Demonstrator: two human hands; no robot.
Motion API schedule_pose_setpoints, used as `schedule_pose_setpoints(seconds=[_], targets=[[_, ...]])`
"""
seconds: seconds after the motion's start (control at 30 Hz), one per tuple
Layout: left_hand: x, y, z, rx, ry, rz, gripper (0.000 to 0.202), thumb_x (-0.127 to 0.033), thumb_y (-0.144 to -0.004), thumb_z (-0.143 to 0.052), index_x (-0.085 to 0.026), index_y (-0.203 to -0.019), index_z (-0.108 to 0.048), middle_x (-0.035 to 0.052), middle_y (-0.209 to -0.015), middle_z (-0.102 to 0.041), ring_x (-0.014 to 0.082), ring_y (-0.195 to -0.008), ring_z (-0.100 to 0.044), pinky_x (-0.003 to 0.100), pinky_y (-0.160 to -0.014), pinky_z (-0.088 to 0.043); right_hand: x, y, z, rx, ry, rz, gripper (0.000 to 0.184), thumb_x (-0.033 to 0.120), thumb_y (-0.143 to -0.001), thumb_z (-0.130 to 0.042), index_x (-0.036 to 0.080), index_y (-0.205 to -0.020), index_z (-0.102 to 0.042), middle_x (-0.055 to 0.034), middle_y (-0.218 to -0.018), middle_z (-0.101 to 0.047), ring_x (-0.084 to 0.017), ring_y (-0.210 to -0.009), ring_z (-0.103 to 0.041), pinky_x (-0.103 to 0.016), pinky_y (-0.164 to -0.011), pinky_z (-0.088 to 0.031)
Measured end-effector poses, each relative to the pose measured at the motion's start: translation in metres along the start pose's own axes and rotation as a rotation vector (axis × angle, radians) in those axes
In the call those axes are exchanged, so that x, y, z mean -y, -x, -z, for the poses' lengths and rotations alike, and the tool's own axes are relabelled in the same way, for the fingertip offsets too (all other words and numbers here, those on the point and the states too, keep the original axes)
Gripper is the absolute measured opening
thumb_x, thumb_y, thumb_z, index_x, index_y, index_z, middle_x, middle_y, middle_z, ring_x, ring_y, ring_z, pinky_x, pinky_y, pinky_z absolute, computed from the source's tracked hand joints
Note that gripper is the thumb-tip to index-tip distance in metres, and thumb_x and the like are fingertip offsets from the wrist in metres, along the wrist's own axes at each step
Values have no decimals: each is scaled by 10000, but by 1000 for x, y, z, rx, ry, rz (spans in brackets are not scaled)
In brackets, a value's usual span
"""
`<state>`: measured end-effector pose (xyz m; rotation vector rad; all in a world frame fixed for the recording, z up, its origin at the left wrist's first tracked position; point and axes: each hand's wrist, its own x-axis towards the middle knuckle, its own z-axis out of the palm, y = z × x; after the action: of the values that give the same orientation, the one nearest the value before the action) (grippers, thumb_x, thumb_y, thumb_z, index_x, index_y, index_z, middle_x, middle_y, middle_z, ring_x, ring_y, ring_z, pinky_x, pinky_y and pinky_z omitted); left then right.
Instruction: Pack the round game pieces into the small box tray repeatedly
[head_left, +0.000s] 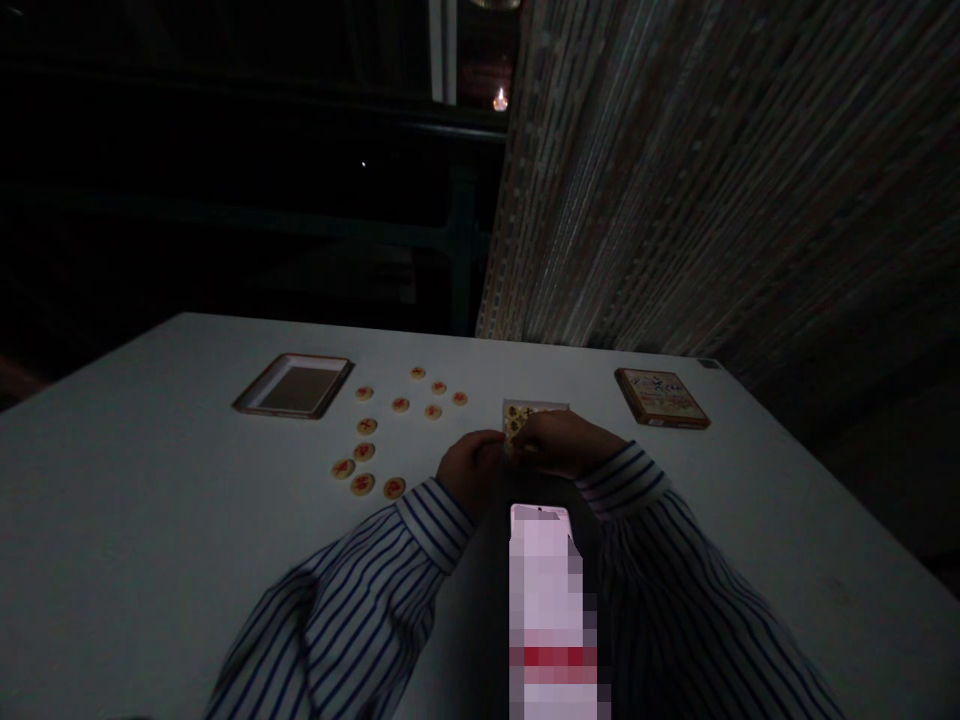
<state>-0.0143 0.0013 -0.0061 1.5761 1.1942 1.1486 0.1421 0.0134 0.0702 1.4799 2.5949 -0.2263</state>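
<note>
Round cream red-marked discs (400, 405), white desk (187, 520) — blue-striped sleeve (360, 590) could scatter them | left hand (471, 468): can't tell its grip | pale rectangular container (551, 404) of black-marked discs (513, 412), between hands: uneven pressure could tip it | right hand (562, 442) curled over it, can't tell what's pinched — dimness invites fumbles

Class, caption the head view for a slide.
Left hand and right hand at dark-marked discs; red-marked discs lie on table.

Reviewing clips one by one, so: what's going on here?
A person's right hand covers part of a small tray of black-marked pieces; the left hand is at the tray's left side. Red-marked pieces lie loose on the table to the left, near an open shallow box. A lit phone is nearer the camera.
</note>
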Motion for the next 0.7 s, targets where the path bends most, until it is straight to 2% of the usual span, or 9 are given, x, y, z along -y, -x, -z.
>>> schedule_pose_setpoints(seconds=[0.23, 0.7], targets=[[0, 0, 0, 24, 61, 15, 173, -212, -711, -527, -172, -844, -632, 53, -820, -674, 157, -754, -621, 295, -710, -501, 0, 0, 1, -2, -40, 16, 230, 343, -738, -487, 225, -810, -671, -43, -812, -658, -161, -755, -574, -241, -623, -340], [-2, 1, 0, 32, 42, 3, 180, -217, -715, -523, -157, -849, -627, 68, -838, -671, 162, -767, -621, 291, -706, -501, 1, 1, 2, 6, -25, -6, 241, 358, -749, -475, 214, -791, -664, -44, -794, -649, -154, -714, -563, -243, -594, -325]])
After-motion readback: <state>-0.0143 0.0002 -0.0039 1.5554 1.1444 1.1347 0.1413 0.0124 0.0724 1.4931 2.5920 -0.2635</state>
